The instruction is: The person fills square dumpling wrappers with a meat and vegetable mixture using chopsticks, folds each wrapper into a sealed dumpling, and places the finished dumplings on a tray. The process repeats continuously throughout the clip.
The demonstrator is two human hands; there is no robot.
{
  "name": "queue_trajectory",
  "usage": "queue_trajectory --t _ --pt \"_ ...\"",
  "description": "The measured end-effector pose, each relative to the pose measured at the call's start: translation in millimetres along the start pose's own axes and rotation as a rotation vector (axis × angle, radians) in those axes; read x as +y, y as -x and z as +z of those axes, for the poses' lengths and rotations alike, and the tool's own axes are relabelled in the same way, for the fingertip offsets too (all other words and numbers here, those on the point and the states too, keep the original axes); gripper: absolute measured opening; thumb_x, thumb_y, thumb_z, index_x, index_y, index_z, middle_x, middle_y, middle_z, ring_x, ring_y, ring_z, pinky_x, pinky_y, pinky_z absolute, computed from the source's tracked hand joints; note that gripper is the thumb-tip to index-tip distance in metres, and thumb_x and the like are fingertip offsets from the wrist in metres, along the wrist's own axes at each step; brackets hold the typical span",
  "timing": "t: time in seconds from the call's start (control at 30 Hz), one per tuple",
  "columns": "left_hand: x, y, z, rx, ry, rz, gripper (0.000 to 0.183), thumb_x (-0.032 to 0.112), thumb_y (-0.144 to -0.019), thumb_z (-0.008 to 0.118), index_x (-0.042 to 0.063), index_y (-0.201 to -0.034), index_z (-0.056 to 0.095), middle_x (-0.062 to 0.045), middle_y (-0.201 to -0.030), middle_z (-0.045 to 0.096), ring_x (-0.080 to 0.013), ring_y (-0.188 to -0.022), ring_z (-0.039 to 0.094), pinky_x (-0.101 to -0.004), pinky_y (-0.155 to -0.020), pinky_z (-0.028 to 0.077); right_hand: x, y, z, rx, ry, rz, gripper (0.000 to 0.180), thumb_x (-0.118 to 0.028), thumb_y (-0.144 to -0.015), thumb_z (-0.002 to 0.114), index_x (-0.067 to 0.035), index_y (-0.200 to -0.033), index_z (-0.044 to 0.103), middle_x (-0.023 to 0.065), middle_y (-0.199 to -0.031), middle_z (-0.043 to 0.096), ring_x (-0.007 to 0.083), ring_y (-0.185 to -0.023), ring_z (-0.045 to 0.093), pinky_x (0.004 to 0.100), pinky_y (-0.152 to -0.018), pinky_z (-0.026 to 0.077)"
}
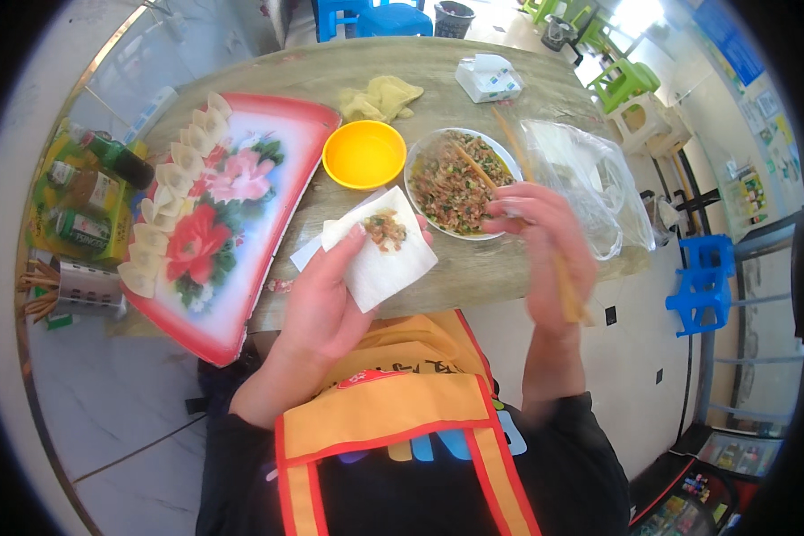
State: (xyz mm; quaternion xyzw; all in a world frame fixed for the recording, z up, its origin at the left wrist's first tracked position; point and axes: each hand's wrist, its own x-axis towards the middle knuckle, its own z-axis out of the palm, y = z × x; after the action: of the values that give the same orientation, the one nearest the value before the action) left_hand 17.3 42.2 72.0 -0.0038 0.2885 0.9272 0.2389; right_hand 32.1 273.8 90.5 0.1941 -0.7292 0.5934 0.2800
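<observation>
My left hand (321, 298) holds a square white dough wrapper (392, 278) on its palm and fingers, the thumb resting on top. A small dab of minced filling (386, 229) lies on the wrapper's upper part. In my right hand (546, 224), slightly blurred, is a pair of wooden chopsticks (472, 164). Their tips are spread apart; one reaches over the minced meat and chopped greens (452, 191) in a white dish (410, 175). Part of the dish's right side is hidden by the right hand. More white wrappers (306, 254) seem to lie on the table behind the left hand.
Folded dumplings (173, 177) line the left side of a red-rimmed floral tray (288, 105). Nearby stand a yellow bowl (328, 166), a yellow cloth (382, 98), a tissue pack (488, 79) and a clear plastic bag (593, 194). Bottles (117, 159) and a metal chopstick holder (92, 288) flank the tray.
</observation>
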Motion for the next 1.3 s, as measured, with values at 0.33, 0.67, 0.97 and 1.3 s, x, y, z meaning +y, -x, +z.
queue_trajectory --t 0.33,0.67,0.97,1.3 --pt "0 14 -4 0.089 0.048 -0.023 0.044 0.021 -0.112 0.043 -0.004 -0.149 0.042 -0.016 -0.144 0.056 -0.0280 -0.134 0.057 -0.0453 -0.115 0.045 20 -19 50 -0.313 0.113 0.003 0.021 0.001 -0.081 0.077 -0.001 -0.100 0.068 0.0131 -0.103 0.062 0.0327 -0.100 0.059 0.0414 -0.088 0.048" --pt "5 12 -20 0.040 0.201 -0.052 0.045 0.028 -0.114 0.037 -0.003 -0.146 0.044 -0.015 -0.139 0.059 -0.0257 -0.132 0.057 -0.0433 -0.114 0.044 8 -4 73 -0.340 0.329 -0.345 0.023 0.002 -0.071 0.076 -0.006 -0.092 0.070 0.0078 -0.104 0.063 0.0304 -0.094 0.055 0.0395 -0.083 0.048" --pt "4 11 -21 0.089 -0.020 -0.022 0.041 0.019 -0.110 0.048 -0.006 -0.143 0.049 -0.014 -0.135 0.059 -0.0241 -0.126 0.060 -0.0409 -0.108 0.049 12 0 70 -0.432 0.343 -0.331 0.024 0.000 -0.073 0.076 -0.006 -0.096 0.071 0.0078 -0.110 0.064 0.0320 -0.096 0.054 0.0405 -0.084 0.049" --pt "-4 12 -11 0.139 -0.103 0.063 0.041 0.015 -0.110 0.045 -0.008 -0.144 0.047 -0.016 -0.137 0.059 -0.0271 -0.129 0.059 -0.0431 -0.113 0.046 17 -13 53 -0.379 0.408 -0.287 0.036 -0.005 -0.076 0.081 -0.006 -0.110 0.072 0.0111 -0.101 0.059 0.0341 -0.094 0.055 0.0432 -0.084 0.049"
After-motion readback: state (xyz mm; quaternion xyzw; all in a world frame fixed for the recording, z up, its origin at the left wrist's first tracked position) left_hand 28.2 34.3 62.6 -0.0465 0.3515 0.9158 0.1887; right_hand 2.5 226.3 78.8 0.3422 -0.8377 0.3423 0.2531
